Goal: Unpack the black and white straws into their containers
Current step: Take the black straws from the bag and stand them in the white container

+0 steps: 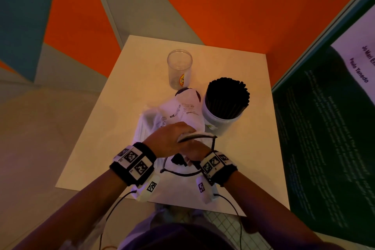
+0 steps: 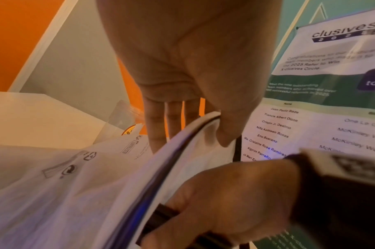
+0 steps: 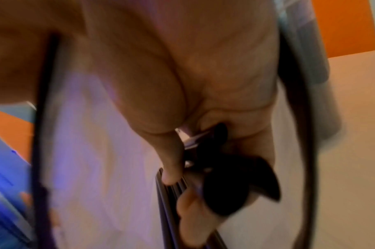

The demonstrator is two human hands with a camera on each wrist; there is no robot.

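A white printed plastic bag (image 1: 182, 113) lies in the middle of the white table (image 1: 97, 148). My left hand (image 1: 172, 140) pinches the bag's dark-edged rim (image 2: 182, 139) between thumb and fingers and holds it up. Right beside it, at the bag's mouth, my right hand (image 1: 194, 153) grips a bunch of black straws (image 3: 168, 210), partly hidden by the fingers. A white tub (image 1: 221, 119) at the right of the bag is packed with upright black straws (image 1: 227, 95). Behind the bag stands a clear plastic cup (image 1: 179, 69) with nothing in it. No white straws show.
An orange and grey wall (image 1: 223, 6) runs behind the table. A dark green poster panel (image 1: 324, 128) stands close along the table's right edge. Thin black cables (image 1: 113, 209) hang from my wrist bands over the table's near edge.
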